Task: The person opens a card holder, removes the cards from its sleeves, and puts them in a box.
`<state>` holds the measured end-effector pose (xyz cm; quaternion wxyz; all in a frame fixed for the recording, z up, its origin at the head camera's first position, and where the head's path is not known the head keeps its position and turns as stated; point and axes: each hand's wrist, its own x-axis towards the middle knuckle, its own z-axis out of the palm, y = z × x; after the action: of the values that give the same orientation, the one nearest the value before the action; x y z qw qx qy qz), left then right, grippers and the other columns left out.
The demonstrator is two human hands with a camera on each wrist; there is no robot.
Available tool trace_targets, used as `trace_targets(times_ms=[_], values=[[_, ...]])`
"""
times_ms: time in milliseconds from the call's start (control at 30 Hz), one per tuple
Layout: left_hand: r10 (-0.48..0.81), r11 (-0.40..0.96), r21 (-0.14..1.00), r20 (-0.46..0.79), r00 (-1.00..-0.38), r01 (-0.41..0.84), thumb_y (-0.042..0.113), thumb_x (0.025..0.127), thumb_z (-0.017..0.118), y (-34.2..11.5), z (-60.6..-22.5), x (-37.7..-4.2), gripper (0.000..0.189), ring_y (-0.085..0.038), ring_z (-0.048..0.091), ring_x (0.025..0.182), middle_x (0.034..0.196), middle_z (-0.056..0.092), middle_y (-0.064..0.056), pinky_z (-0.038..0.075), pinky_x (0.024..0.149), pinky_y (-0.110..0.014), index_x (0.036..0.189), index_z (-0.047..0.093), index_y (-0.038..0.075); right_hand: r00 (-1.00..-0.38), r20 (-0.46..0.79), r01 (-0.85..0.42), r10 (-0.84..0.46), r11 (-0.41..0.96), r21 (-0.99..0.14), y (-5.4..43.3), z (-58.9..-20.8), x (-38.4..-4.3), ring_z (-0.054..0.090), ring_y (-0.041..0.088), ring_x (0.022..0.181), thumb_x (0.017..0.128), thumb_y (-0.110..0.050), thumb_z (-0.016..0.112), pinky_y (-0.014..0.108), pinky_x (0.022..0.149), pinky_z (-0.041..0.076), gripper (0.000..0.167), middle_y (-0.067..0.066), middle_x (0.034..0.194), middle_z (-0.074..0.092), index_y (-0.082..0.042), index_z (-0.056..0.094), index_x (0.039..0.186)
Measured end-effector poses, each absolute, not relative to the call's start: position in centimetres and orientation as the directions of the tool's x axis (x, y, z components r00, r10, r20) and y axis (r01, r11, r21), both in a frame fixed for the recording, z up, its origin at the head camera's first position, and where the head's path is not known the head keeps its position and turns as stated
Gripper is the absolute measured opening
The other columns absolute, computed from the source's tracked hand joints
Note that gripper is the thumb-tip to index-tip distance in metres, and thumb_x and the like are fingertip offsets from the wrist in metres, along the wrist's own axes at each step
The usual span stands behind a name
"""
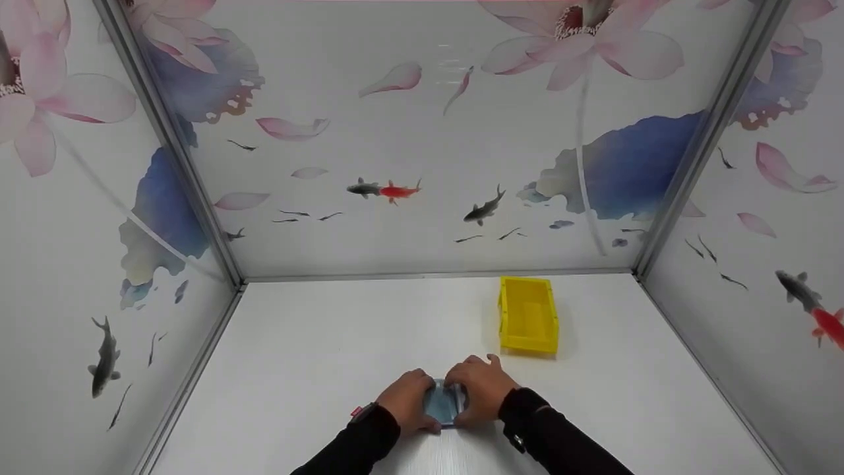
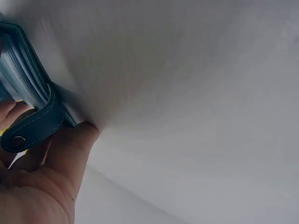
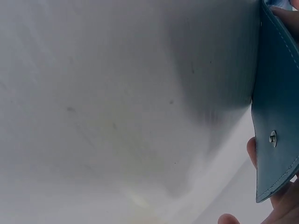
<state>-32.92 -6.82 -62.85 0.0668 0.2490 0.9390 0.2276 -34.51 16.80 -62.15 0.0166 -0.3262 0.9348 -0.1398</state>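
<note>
A teal card holder [image 1: 440,404] with clear plastic sleeves stands partly opened on the table between both hands. My left hand [image 1: 403,400] grips its left side, fingers at the far edge and thumb at the near edge. In the left wrist view, the strap [image 2: 35,128] with a snap hole hangs loose over that hand's fingers, beside the stacked sleeves [image 2: 21,70]. My right hand [image 1: 484,390] holds the right-hand cover. That cover [image 3: 275,98] carries a metal snap stud [image 3: 273,138] in the right wrist view, with fingertips showing behind its edge.
A yellow plastic bin [image 1: 529,316] sits on the white table [image 1: 330,330] beyond the right hand. White panels printed with lotus and fish [image 1: 395,132] enclose the table at the back and both sides, joined by metal frame strips.
</note>
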Motion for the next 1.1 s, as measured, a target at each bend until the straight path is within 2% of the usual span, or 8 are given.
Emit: trace_targets(times_ms=[133,267,367,433,500,567,633,1100], values=[[0.506,0.77,0.466,-0.031,-0.862,0.436,0.043,0.074,0.109,-7.06,-62.89,-33.1,0.074,-0.007,0.059,0.101,0.119,0.072,0.001,0.057,0.095,-0.03,0.13,0.075,0.008,-0.788,0.032,-0.598,-0.614,0.753,-0.273,16.82,-61.99,-34.67,0.064,0.019,0.115,0.072,-0.046,0.106,0.077,0.107,0.046,0.06,-0.009,0.12,0.081,-0.025,0.084,0.123],[0.525,0.76,0.474,-0.042,-0.85,0.445,0.042,0.074,0.11,-7.37,-62.83,-33.26,0.079,-0.007,0.061,0.107,0.126,0.071,0.001,0.058,0.099,-0.031,0.137,0.074,0.01,-0.788,0.003,-0.59,-0.615,0.754,-0.29,16.84,-61.91,-34.79,0.061,0.016,0.117,0.072,-0.046,0.106,0.055,0.097,0.044,0.062,-0.012,0.123,0.079,-0.029,0.083,0.128],[0.53,0.753,0.485,-0.045,-0.847,0.446,0.039,0.071,0.111,-7.54,-62.84,-33.31,0.081,-0.007,0.062,0.108,0.126,0.07,0.002,0.058,0.1,-0.031,0.138,0.075,0.011,-0.782,0.005,-0.595,-0.623,0.744,-0.304,16.96,-61.95,-34.77,0.061,0.015,0.119,0.073,-0.045,0.106,0.047,0.09,0.038,0.061,-0.012,0.124,0.079,-0.03,0.083,0.127],[0.527,0.754,0.487,-0.046,-0.849,0.441,0.038,0.07,0.112,-7.6,-62.99,-33.39,0.081,-0.006,0.061,0.107,0.124,0.069,0.003,0.058,0.099,-0.03,0.137,0.075,0.012,-0.778,0.012,-0.601,-0.628,0.739,-0.303,17.01,-61.99,-34.78,0.061,0.017,0.121,0.073,-0.045,0.107,0.051,0.095,0.041,0.061,-0.011,0.125,0.079,-0.029,0.083,0.127],[0.52,0.755,0.492,-0.045,-0.853,0.434,0.038,0.069,0.113,-7.6,-63.12,-33.42,0.082,-0.006,0.06,0.106,0.123,0.068,0.005,0.058,0.098,-0.03,0.137,0.076,0.013,-0.779,0.012,-0.601,-0.627,0.742,-0.298,16.99,-61.94,-34.83,0.062,0.019,0.123,0.072,-0.045,0.107,0.062,0.103,0.045,0.062,-0.011,0.127,0.079,-0.03,0.083,0.127],[0.517,0.756,0.494,-0.047,-0.855,0.429,0.038,0.068,0.113,-7.57,-63.22,-33.44,0.082,-0.006,0.06,0.105,0.122,0.068,0.005,0.057,0.097,-0.029,0.136,0.076,0.013,-0.782,0.01,-0.598,-0.623,0.746,-0.294,16.95,-61.93,-34.89,0.062,0.02,0.125,0.072,-0.046,0.107,0.074,0.11,0.043,0.062,-0.011,0.128,0.079,-0.03,0.083,0.128],[0.516,0.755,0.499,-0.05,-0.855,0.426,0.038,0.068,0.113,-7.57,-63.28,-33.42,0.082,-0.006,0.059,0.105,0.122,0.067,0.005,0.057,0.097,-0.029,0.137,0.076,0.013,-0.785,0.005,-0.594,-0.619,0.75,-0.292,16.88,-61.95,-34.92,0.062,0.021,0.126,0.073,-0.047,0.107,0.08,0.114,0.041,0.062,-0.011,0.129,0.079,-0.03,0.083,0.128],[0.522,0.762,0.481,-0.062,-0.85,0.433,0.039,0.07,0.111,-7.69,-62.75,-33.19,0.083,-0.006,0.056,0.104,0.123,0.067,0.003,0.055,0.094,-0.027,0.141,0.076,0.012,-0.794,-0.037,-0.564,-0.607,0.758,-0.329,17.26,-61.93,-35.02,0.06,0.022,0.126,0.077,-0.056,0.103,0.085,0.118,0.036,0.062,-0.01,0.13,0.076,-0.032,0.082,0.129]])
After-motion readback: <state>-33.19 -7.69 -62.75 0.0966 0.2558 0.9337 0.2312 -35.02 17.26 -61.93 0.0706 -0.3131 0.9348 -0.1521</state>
